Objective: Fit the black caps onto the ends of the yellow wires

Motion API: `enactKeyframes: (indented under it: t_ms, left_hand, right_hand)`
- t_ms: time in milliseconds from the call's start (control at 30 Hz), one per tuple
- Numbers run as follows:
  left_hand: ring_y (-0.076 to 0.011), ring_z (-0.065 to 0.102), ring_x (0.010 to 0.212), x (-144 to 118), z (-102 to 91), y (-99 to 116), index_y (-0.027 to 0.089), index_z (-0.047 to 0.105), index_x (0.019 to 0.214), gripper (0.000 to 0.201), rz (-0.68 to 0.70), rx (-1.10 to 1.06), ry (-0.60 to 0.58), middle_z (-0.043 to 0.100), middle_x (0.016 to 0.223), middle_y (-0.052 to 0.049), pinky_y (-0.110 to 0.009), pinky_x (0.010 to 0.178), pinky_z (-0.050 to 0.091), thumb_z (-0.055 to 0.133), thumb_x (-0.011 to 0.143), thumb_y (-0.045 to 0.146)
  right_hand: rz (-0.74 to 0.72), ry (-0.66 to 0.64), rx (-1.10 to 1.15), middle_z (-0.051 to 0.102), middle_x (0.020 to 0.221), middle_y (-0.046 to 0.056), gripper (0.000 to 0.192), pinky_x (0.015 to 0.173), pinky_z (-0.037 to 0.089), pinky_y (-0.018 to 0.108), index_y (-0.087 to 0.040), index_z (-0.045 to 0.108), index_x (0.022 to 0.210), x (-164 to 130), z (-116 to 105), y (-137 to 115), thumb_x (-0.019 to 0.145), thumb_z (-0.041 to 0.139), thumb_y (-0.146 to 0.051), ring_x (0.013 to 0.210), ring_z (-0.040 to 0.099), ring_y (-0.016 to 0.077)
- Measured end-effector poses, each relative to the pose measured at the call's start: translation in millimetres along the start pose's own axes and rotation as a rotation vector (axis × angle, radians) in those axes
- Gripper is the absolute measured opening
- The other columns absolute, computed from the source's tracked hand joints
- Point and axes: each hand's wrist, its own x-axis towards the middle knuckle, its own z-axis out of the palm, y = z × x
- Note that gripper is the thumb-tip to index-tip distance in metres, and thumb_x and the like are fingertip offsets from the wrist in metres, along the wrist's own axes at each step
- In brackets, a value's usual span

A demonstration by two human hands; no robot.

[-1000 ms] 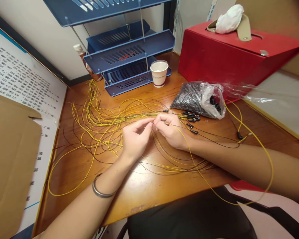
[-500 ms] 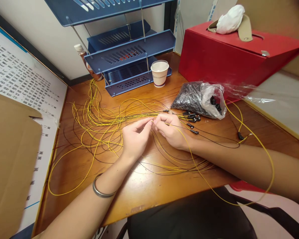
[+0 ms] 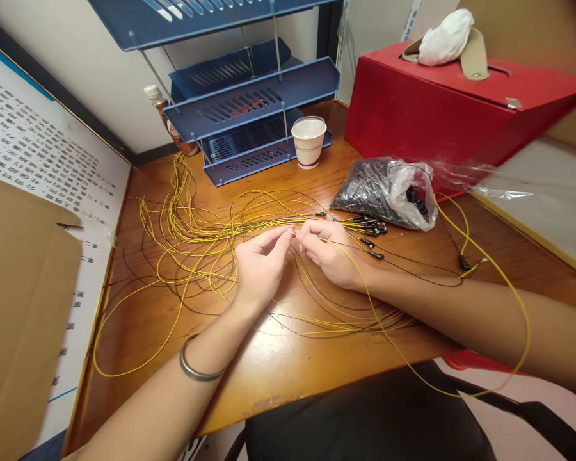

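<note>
My left hand pinches a thin yellow wire between thumb and forefinger above the table. Close beside it, my right hand is closed in a pinch on the same yellow wire, which loops down past the right forearm. The fingertips of both hands almost meet, and what lies exactly between them is too small to make out. Behind and under the hands spreads a bundle of yellow and dark wires. Several black connector ends lie at its right, just past my right hand.
A plastic bag of black parts lies behind my right hand, before a red box. A paper cup stands by the blue rack, with a bottle at its left. A chair is at the table's front edge.
The fingertips of my two hands have parted very slightly, the left shifting a touch leftward. Both keep their pinch, and the wires on the table lie as before.
</note>
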Motion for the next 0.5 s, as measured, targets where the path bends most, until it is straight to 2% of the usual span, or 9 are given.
enactKeyframes:
  t_ms: [500]
  left_hand:
    - [-0.0227,0.078,0.091,0.6,-0.6,-0.3,0.015,0.082,0.091,0.018,0.0,-0.01,0.008,0.082,0.093,-0.009,-0.033,0.087,0.063,0.073,0.082,0.028]
  right_hand:
    - [-0.018,-0.018,0.014,0.04,0.05,-0.006,0.03,0.051,0.027,0.026,-0.021,0.046,0.057,0.2,0.2,0.1,0.085,0.054,-0.028,0.051,0.036,0.0093]
